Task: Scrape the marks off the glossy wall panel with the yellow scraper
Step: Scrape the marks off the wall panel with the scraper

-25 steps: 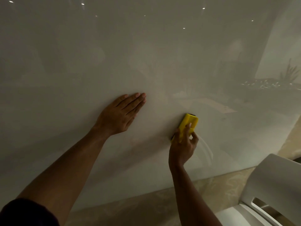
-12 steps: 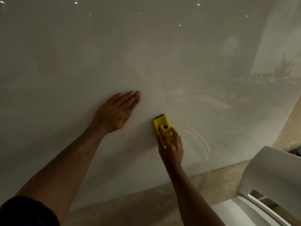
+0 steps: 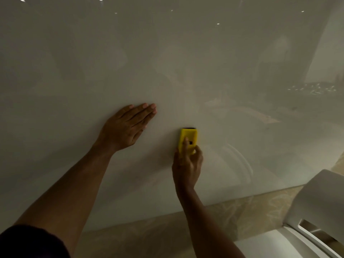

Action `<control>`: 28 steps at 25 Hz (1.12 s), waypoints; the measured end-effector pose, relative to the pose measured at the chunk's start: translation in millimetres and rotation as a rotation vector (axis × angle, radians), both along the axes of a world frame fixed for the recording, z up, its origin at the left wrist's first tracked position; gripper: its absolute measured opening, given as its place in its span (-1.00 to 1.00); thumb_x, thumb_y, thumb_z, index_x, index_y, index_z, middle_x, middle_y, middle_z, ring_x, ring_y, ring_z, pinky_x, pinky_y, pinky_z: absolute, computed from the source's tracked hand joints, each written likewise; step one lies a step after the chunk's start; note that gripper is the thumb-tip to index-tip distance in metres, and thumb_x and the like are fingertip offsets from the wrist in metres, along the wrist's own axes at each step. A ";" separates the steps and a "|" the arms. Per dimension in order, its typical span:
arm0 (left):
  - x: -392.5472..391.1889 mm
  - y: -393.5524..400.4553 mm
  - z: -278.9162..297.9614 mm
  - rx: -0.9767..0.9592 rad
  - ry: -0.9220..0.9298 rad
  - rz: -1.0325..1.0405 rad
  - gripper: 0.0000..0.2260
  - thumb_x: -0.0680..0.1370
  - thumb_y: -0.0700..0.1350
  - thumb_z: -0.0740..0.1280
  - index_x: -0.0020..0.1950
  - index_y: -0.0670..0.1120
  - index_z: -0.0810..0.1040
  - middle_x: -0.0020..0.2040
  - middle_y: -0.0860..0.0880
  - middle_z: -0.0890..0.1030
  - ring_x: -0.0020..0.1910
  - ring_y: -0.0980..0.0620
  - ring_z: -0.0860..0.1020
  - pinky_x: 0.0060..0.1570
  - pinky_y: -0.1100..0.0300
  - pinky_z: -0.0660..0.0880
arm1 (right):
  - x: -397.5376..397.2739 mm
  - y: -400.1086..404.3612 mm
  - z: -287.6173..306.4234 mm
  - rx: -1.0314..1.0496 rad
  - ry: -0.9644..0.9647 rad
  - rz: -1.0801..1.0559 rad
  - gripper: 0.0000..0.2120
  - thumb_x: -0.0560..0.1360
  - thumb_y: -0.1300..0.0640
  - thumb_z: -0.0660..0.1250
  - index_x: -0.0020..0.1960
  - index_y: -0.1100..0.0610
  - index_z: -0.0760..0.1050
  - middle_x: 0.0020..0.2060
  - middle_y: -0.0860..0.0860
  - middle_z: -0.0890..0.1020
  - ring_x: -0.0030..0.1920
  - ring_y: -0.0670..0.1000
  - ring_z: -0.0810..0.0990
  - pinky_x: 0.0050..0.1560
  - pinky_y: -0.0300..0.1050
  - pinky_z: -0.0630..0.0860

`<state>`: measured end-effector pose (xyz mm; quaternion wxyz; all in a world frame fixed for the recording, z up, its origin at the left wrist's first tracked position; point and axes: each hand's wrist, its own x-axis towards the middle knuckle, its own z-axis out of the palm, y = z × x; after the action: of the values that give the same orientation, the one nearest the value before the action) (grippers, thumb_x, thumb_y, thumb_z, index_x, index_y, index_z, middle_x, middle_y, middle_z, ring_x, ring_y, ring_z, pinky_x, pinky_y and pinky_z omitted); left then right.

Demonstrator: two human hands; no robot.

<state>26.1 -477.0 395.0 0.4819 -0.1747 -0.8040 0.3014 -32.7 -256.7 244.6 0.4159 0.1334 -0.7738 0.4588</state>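
A pale glossy wall panel [image 3: 186,53] fills most of the view and mirrors room lights. My left hand [image 3: 126,127] lies flat against it, fingers straight and together, pointing up and right. To its right, my right hand [image 3: 187,164] grips the yellow scraper [image 3: 188,138] from below, a finger lying along its face. The scraper stands nearly upright with its dark blade edge at the top against the panel. Faint curved streaks [image 3: 240,159] show on the panel to the right of the scraper.
A beige patterned floor [image 3: 242,207] runs below the panel's lower edge. A white plastic chair [image 3: 316,202] stands at the lower right, close to the panel. My dark sleeve [image 3: 28,243] fills the lower left corner.
My right hand carried the scraper leftward from the right, then straightened it from a left tilt to nearly upright. My left hand stayed flat on the panel.
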 end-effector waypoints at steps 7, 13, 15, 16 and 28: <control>5.1 -9.1 1.7 -0.017 -0.009 -0.021 -0.52 0.75 -0.08 0.17 0.69 -0.10 0.27 0.68 -0.04 0.28 0.64 -0.01 0.29 0.56 0.02 0.28 | 1.9 -5.8 17.8 -0.092 -0.003 -0.039 -0.41 0.52 0.21 0.55 0.48 0.02 0.46 0.23 0.31 0.54 0.05 0.29 0.53 -0.05 0.15 0.63; 6.4 -8.2 3.3 -0.024 0.003 -0.037 -0.53 0.75 -0.08 0.14 0.68 -0.10 0.29 0.67 -0.04 0.30 0.62 -0.02 0.32 0.55 0.02 0.29 | 0.8 -4.4 18.1 0.136 0.160 0.047 -0.52 0.56 0.19 0.48 0.45 -0.02 0.56 0.30 0.24 0.59 -0.03 0.25 0.55 -0.05 0.06 0.49; 6.5 -8.2 4.1 -0.030 0.001 -0.026 -0.53 0.75 -0.07 0.13 0.68 -0.10 0.29 0.67 -0.04 0.30 0.63 -0.01 0.31 0.56 0.03 0.28 | 9.8 -19.4 12.0 0.081 0.160 -0.011 -0.52 0.56 0.21 0.47 0.46 0.03 0.55 0.31 0.26 0.57 -0.01 0.24 0.54 -0.05 0.07 0.50; 6.3 -8.3 3.8 -0.030 -0.006 -0.026 -0.53 0.75 -0.07 0.12 0.68 -0.10 0.29 0.67 -0.04 0.29 0.63 0.00 0.30 0.56 0.03 0.27 | 14.5 -22.8 1.1 0.274 0.311 0.024 -0.51 0.56 0.22 0.46 0.47 0.02 0.54 0.32 0.26 0.57 0.02 0.25 0.55 -0.03 0.08 0.49; 7.9 -10.2 5.7 -0.031 -0.020 -0.008 -0.55 0.77 -0.07 0.08 0.68 -0.10 0.30 0.67 -0.04 0.29 0.64 0.02 0.28 0.60 0.06 0.19 | 11.3 -20.3 -3.9 0.207 0.247 0.100 -0.55 0.55 0.22 0.49 0.42 -0.01 0.60 0.34 0.20 0.60 0.01 0.28 0.62 0.00 0.11 0.54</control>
<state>34.0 -487.2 400.7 0.4721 -0.1882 -0.8035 0.3101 -21.3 -277.0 240.6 0.4686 0.2694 -0.7523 0.3767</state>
